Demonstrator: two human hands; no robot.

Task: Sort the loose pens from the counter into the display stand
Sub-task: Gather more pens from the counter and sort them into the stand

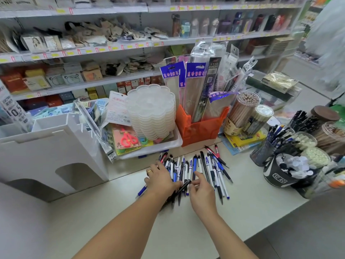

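Note:
Many loose pens (197, 165), blue, white, black and a few red, lie in a spread pile on the pale counter (242, 202). My left hand (160, 181), with a ring on one finger, grips a bunch of pens; their ends stick out on both sides of the palm. My right hand (202, 191) is beside it and pinches the end of a black pen (184, 184) that lies between the two hands. The white display stand (56, 146), with tall open compartments, is at the left of the counter.
Behind the pens are a white tray of stationery (149, 146) with stacked clear palettes and an orange bin (199, 129) of packaged goods. Jars and cups of pens and pencils (276, 144) crowd the right side. Shop shelves fill the back.

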